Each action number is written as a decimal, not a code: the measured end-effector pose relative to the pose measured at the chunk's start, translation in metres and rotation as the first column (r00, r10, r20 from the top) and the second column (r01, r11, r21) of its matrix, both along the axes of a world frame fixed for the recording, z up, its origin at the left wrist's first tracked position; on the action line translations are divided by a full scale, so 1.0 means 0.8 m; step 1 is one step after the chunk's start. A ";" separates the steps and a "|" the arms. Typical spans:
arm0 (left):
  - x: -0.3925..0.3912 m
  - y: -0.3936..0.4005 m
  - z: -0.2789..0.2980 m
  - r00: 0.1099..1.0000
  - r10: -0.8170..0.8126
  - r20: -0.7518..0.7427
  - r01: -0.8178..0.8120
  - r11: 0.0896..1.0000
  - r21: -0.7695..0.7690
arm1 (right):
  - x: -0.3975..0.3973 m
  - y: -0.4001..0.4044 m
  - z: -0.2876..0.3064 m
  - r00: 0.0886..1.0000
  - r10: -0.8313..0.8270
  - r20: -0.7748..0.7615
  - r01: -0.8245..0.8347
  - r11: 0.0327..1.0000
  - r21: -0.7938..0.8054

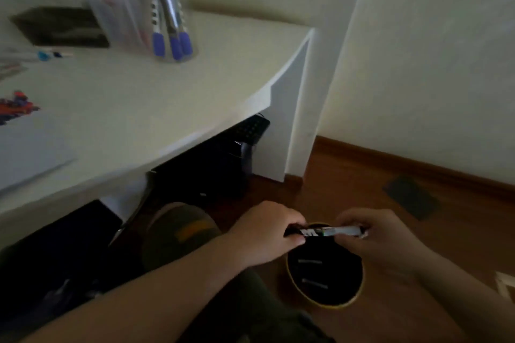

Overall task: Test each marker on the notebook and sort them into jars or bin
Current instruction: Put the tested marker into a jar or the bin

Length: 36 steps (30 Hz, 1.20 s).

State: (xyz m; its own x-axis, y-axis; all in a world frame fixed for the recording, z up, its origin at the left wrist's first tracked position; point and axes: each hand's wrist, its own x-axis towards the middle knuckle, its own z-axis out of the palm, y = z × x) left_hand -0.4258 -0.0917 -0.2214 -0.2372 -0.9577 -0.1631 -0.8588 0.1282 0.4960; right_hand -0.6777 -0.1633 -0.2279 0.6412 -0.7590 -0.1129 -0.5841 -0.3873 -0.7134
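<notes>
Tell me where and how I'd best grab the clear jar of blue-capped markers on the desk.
Grip the clear jar low on its wall, coming from the front right, the side toward the desk corner. The blue-capped markers lean out above its rim, so a grasp from above would likely knock them, and another jar seems to stand close on its left.

clear plastic jar [178,44], wooden floor [362,192]

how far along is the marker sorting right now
Done, it seems: clear jars on the desk hold sorted markers, and two lie in the yellow-rimmed bin on the floor. In hand: left hand and right hand hold one marker over the bin. Left: a few pens at the desk's far left edge.
</notes>
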 end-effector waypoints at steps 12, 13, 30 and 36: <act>-0.057 -0.057 -0.020 1.000 0.015 -0.002 -0.015 0.999 0.049 | -0.054 -0.029 -0.082 0.965 -0.169 -0.201 0.142 0.979 -0.146; -0.039 -0.055 0.010 1.000 0.023 -0.011 -0.023 1.000 -0.010 | -0.037 -0.039 -0.063 0.976 -0.162 -0.149 0.133 0.973 -0.190; 0.498 0.144 0.224 0.511 0.824 0.245 -0.714 0.565 -0.413 | 0.598 0.010 0.233 0.741 0.671 0.041 -0.552 0.642 -0.532; 0.589 0.199 0.190 0.360 0.899 0.249 -0.742 0.438 -0.508 | 0.723 0.023 0.207 0.782 0.624 0.013 -0.546 0.694 -0.469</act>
State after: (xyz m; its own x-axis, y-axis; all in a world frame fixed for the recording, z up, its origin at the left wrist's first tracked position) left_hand 0.0455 0.0676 -0.0692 0.7172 -0.6324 0.2927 -0.6851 -0.7167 0.1301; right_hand -0.0990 -0.1449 -0.0620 0.9496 -0.1676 0.2649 -0.0299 -0.8897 -0.4556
